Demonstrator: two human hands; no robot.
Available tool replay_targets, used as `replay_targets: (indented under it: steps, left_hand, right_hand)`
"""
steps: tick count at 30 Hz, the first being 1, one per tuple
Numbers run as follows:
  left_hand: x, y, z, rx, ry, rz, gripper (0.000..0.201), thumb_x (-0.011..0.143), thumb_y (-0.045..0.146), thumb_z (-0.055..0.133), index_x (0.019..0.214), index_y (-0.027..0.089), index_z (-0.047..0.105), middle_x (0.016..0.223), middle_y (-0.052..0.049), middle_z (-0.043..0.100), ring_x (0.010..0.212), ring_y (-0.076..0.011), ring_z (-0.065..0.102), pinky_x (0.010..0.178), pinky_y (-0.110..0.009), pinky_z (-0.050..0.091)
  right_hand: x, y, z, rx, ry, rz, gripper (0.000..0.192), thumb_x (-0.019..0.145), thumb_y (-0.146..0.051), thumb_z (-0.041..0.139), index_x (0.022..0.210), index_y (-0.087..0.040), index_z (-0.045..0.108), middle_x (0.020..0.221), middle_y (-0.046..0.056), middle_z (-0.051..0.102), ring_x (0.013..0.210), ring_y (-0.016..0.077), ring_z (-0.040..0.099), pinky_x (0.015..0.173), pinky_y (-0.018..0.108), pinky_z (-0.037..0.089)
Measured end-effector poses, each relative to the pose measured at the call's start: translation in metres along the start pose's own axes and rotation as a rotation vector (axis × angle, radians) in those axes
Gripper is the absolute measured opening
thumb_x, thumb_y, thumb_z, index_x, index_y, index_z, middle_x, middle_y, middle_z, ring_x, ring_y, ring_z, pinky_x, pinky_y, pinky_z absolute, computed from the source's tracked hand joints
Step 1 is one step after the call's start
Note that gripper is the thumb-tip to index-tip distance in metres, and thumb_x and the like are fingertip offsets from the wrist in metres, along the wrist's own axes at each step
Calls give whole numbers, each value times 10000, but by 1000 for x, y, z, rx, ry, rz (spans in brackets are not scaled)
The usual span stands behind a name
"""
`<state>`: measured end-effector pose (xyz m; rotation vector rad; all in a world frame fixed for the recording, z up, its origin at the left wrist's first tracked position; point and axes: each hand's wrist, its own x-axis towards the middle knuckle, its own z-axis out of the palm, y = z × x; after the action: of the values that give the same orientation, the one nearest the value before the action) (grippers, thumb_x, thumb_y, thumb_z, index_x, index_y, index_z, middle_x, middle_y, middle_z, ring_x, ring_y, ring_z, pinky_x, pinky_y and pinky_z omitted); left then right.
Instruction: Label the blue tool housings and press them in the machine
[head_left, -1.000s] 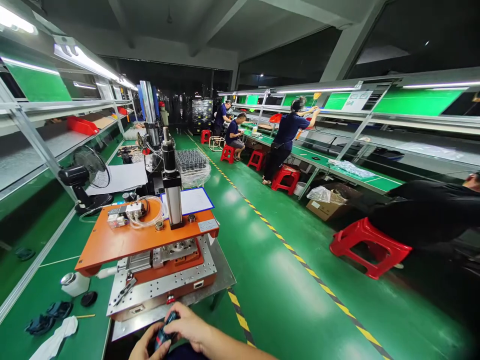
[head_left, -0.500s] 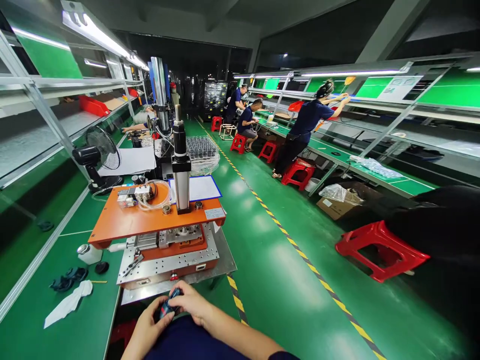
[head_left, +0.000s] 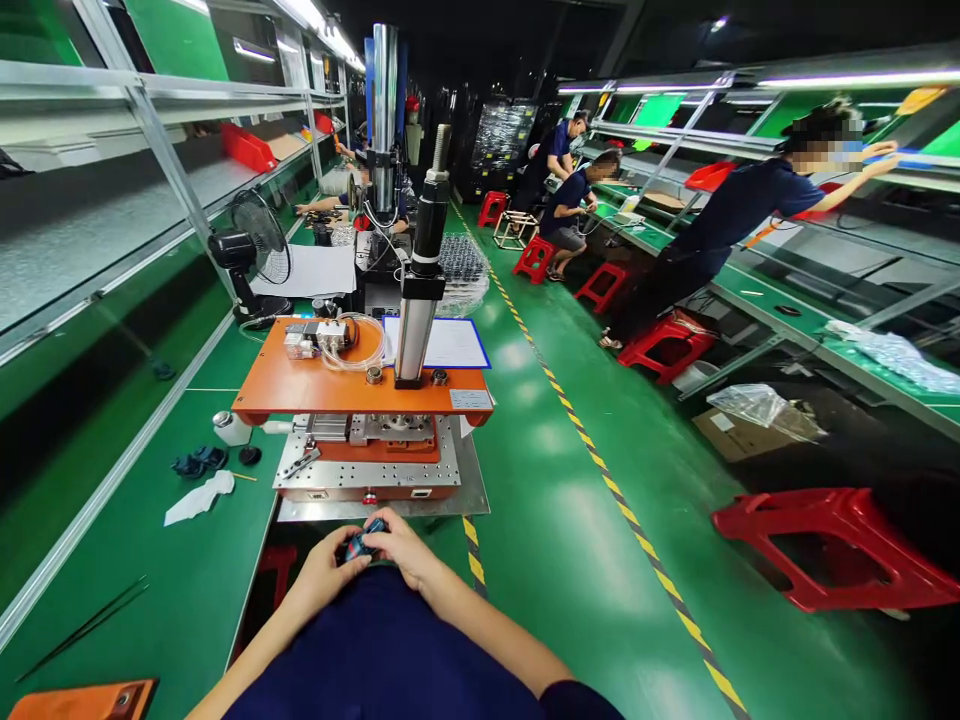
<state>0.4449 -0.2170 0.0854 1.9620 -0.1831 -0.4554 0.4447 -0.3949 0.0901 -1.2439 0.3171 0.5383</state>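
In front of my body, both hands hold a small dark blue part with a red patch (head_left: 358,546); its exact kind is not clear. My left hand (head_left: 328,568) grips it from the left, thumb along its lower side. From the right, my right hand (head_left: 403,550) has its fingers closed on the upper end. My fingers hide much of the part. Just beyond them stands a pneumatic press with an orange top plate (head_left: 352,385) and a drilled metal base (head_left: 442,465). To its left, similar-coloured dark blue pieces (head_left: 199,461) lie by a crumpled white cloth (head_left: 201,497).
The green bench (head_left: 172,580) also bears a white bottle (head_left: 231,430), a round black piece (head_left: 250,456), two thin dark rods (head_left: 86,625) and a black fan (head_left: 251,245). Red stools (head_left: 832,545) and co-workers (head_left: 720,220) are to the right, across the aisle.
My view has turned left and downward, so the press and hands appear shifted. The thin rods and an orange piece at lower left have come into view. Both hands still hold the blue part.
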Motion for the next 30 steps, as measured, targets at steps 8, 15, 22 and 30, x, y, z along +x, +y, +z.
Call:
replay_targets:
  steps: [8,15,22,30]
  left_hand:
    - [7,-10,3,13,-2,-18,512,722,490,715,1121,169,700,1146,-109,752,1082,-289,687,1012,-404,508]
    - [16,-13,3,23,-27,-1,531,731,520,719,1137,178,702,1178,-100,749,1130,-305,679,1005,-404,526]
    - [20,-20,5,43,-41,5,500,743,496,709,1140,193,692,1226,-91,732,1189,-310,653,1055,-426,497]
    - [19,-19,4,30,-37,7,501,734,502,717,1139,206,697,1219,-90,735,1180,-318,656,1056,-445,496]
  right_hand:
    - [4,-1,-1,15,27,19,353,577,-251,749,883,-200,581,788,-47,586,727,141,596,658,270,449]
    - [11,0,-5,21,55,18,344,569,-207,736,878,-204,585,758,-54,579,687,138,585,644,274,454]
    - [13,1,-7,30,52,18,338,559,-210,736,867,-207,596,815,-39,615,683,129,586,640,265,449]
    - [15,1,-7,25,52,34,328,549,-191,698,862,-208,599,744,-43,597,658,145,595,624,284,465]
